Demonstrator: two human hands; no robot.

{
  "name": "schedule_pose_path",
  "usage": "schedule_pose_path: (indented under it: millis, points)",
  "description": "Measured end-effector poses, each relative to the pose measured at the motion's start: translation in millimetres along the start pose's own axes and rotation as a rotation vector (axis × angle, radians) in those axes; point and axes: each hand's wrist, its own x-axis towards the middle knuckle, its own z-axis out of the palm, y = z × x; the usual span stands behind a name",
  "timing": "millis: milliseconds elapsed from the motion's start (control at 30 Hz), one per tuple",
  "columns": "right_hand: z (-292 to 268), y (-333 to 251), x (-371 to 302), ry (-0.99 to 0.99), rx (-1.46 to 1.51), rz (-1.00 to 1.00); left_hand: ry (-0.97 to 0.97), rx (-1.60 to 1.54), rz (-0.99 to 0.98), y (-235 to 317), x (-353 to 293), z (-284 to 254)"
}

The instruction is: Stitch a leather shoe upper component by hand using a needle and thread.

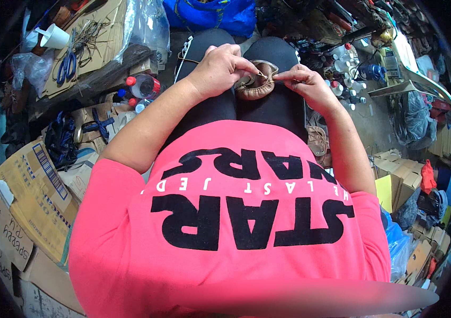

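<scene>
A small brown leather shoe upper point(256, 93) with a puckered, gathered rounded end rests on my lap, between my dark-trousered thighs. Above its opening, my left hand point(219, 70) is closed in a pinch, index finger pointing at the leather. A thin, pale thread point(261, 72) shows by those fingertips; whether a needle is on it is too small to tell. On the other side, my right hand point(305, 85) is closed, thumb and index finger pinched at the upper's right edge. What exactly lies between the right fingertips is hard to make out.
Blue-handled scissors point(67, 67) and a white cup point(54, 36) lie at the far left. Bottles point(143, 86) stand beside my left forearm, more bottles point(344, 79) past my right hand. A blue bag point(212, 16) is ahead. Cardboard boxes point(34, 196) crowd the lower left.
</scene>
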Motion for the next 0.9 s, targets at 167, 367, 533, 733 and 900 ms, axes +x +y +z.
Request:
schedule_pose_path:
  millis: [167, 367, 533, 733, 900]
  points:
    - [-1.3, 1.9, 0.7, -0.019, -0.019, -0.008, -0.013, 0.052, 0.012, -1.2, 0.1, 3.3]
    - [-5.3, 1.0, 5.4, -0.070, -0.017, -0.013, -0.093, -0.055, 0.006, -2.0, 13.9, 4.3]
    - [-3.9, -1.4, 0.2, -0.059, -0.062, -0.044, -0.069, 0.003, 0.114, 3.9, 11.3, 0.8]
    - [4.9, -2.0, -0.9, 0.001, 0.110, 0.061, -0.126, -0.175, -0.230, 11.0, 1.4, 4.2]
    - [10.1, -4.1, 1.8, 0.024, 0.122, 0.121, -0.134, -0.185, -0.304, 12.9, 8.9, 12.2]
